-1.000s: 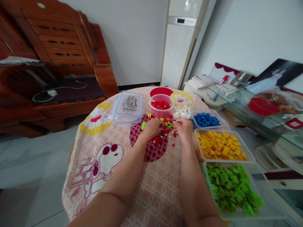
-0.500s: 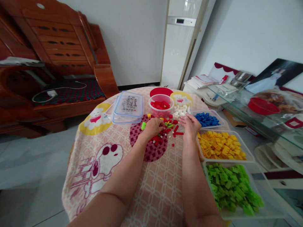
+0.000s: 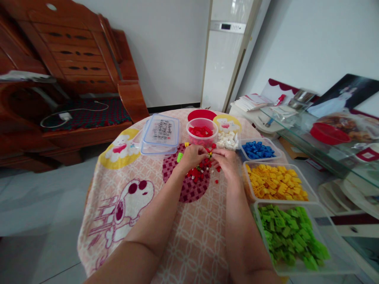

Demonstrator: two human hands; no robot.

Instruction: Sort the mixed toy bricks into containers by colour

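Both hands are over a pile of loose mixed building bricks [image 3: 196,173], mostly red with some white, yellow and green. My left hand [image 3: 193,158] is on the pile's left side, its fingers curled together; what they hold, if anything, is hidden. From the right, my right hand [image 3: 227,161] reaches in with its fingertips drawn together close to a small yellow brick [image 3: 210,154]; whether it grips a piece is too small to see. Just left of my left hand lies a green brick [image 3: 179,157]. Behind the hands stands a round clear tub [image 3: 202,140] of red bricks.
White bricks [image 3: 227,141] are heaped beside the tub. Along the right stand trays of blue bricks [image 3: 257,150], yellow bricks [image 3: 275,182] and green bricks [image 3: 291,234]. Stacked clear lids [image 3: 161,132] lie at the back left, and a red lid [image 3: 201,114] behind the tub. A glass shelf [image 3: 310,136] stands right.
My right hand has moved left from beside the white bricks to the mixed pile, close to my left hand. My left hand has barely moved.
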